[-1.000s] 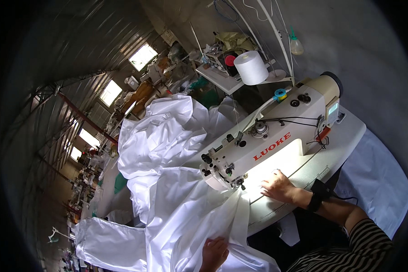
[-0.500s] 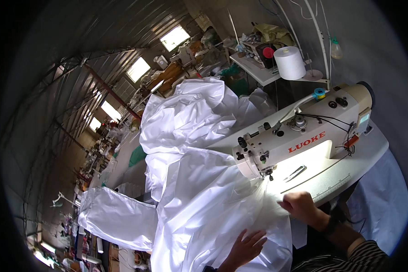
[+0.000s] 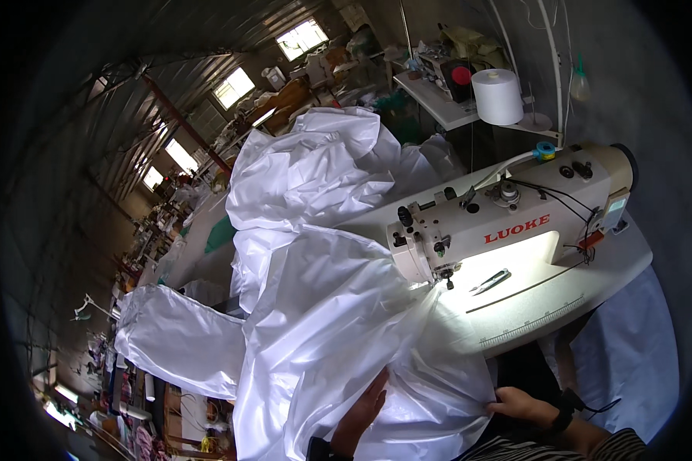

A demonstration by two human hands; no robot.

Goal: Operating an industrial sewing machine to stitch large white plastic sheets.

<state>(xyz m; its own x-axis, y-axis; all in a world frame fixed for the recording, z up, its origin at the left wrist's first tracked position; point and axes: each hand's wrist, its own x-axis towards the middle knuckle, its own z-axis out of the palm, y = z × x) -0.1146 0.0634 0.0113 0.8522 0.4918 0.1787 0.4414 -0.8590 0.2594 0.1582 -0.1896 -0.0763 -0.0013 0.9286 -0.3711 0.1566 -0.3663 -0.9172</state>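
A large sheet of shiny white fabric (image 3: pixel 315 307) lies in folds, its gathered end running under the needle area of a white sewing machine (image 3: pixel 530 203). My left hand (image 3: pixel 365 407) rests on the fabric near the lower middle, fingers stretched along a fold and close together. Over at the fabric's right edge, my right hand (image 3: pixel 519 406) is closed in a pinch on it, below the machine bed. A pair of thread snips (image 3: pixel 490 282) lies on the lit bed, right of the needle, with neither hand near it.
Behind the machine stands a white thread cone (image 3: pixel 497 97) beside another table (image 3: pixel 438 104). More white cloth (image 3: pixel 630 346) hangs at the right. A puffed white fabric piece (image 3: pixel 181 338) juts out left. Clutter and machines fill the workshop beyond.
My right hand has come down from beside the machine bed and taken hold of the fabric's edge. My left hand has shifted left on the cloth. The view has tilted slightly.
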